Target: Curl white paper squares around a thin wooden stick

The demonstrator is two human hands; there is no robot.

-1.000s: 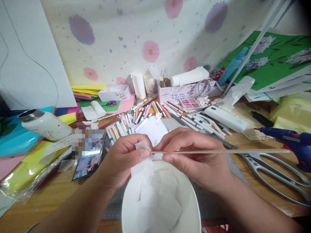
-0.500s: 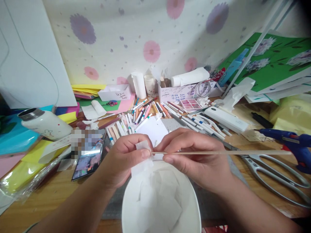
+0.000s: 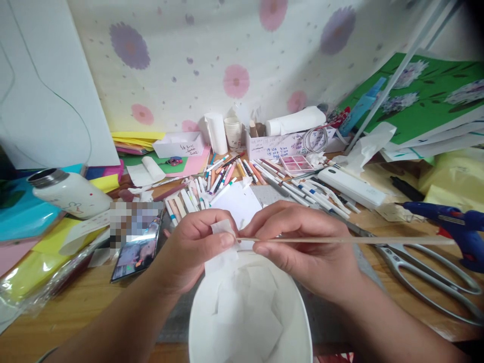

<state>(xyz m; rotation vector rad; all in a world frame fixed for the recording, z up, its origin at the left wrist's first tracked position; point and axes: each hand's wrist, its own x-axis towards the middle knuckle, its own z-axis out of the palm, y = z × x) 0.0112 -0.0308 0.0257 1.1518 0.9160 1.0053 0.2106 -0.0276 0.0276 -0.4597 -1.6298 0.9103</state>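
Note:
Between thumb and fingers, my left hand (image 3: 200, 247) pinches a small piece of thin white paper (image 3: 222, 259). My right hand (image 3: 306, 247) grips a long thin wooden stick (image 3: 378, 240) that lies level and points right. The stick's left tip meets the paper at my left fingertips; the exact contact is hidden by the fingers. Below both hands stands a white bowl (image 3: 306, 327) with several loose pieces of white paper (image 3: 260, 307) inside.
A phone (image 3: 138, 247) and a white bottle (image 3: 71, 194) are at the left. Metal scissors (image 3: 427, 277) and a blue glue gun (image 3: 446, 217) lie at the right. Many markers (image 3: 227, 174) spread behind the hands, with a white box (image 3: 280, 143) at the back.

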